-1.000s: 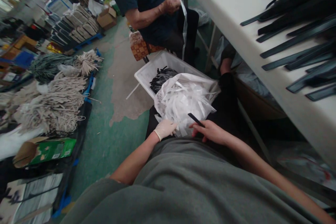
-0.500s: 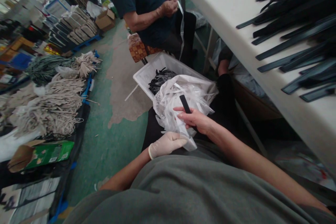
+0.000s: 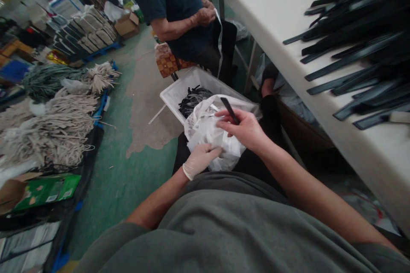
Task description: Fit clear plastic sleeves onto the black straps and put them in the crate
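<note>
My right hand (image 3: 245,127) is closed on a flat black strip (image 3: 228,108), which sticks up past its fingers. Lower and to the left, my left hand (image 3: 201,160), in a pale thin glove, has its thumb and fingers at the white plastic bag (image 3: 208,130); whether they grip any of it is too blurred to tell. The bag lies over my lap and the near part of a white bin (image 3: 174,89). Black strips (image 3: 194,100) lie bunched in the bin behind the bag.
A white table (image 3: 256,8) at the right bears many black strips (image 3: 361,59). Past the bin, a seated person (image 3: 174,13) holds a thin pale strip. Bundles of cords (image 3: 64,126) and a green package (image 3: 48,190) lie at the left, near a cardboard box (image 3: 127,24).
My right hand has risen a little with the black strip. My left hand has moved up and no longer holds the bag's lower corner out to the right.
</note>
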Action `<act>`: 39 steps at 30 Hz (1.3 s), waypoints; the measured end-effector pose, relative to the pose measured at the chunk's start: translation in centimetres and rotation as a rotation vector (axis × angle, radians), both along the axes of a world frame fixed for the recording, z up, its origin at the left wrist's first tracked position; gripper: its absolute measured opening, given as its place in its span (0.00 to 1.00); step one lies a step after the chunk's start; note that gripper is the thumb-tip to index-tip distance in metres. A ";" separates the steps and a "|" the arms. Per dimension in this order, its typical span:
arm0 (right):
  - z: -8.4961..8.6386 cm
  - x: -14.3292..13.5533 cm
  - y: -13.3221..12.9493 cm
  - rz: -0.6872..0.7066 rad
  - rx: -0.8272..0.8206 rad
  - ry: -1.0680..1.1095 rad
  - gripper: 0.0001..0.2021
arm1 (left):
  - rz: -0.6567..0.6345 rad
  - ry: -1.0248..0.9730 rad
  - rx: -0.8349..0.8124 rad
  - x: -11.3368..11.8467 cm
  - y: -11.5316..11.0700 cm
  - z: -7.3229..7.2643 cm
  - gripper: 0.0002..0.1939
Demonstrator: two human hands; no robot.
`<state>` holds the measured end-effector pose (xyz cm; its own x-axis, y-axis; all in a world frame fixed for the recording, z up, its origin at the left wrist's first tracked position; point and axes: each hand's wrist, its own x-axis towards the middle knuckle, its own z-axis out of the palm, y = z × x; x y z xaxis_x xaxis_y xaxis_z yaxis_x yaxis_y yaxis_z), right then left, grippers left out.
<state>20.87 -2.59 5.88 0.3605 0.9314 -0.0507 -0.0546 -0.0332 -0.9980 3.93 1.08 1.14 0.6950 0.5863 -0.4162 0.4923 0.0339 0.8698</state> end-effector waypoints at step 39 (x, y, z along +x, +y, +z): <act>1.2 6.1 2.1 -0.320 0.095 -0.234 0.13 | 0.284 -0.309 -0.447 -2.3 -0.3 -0.5 0.19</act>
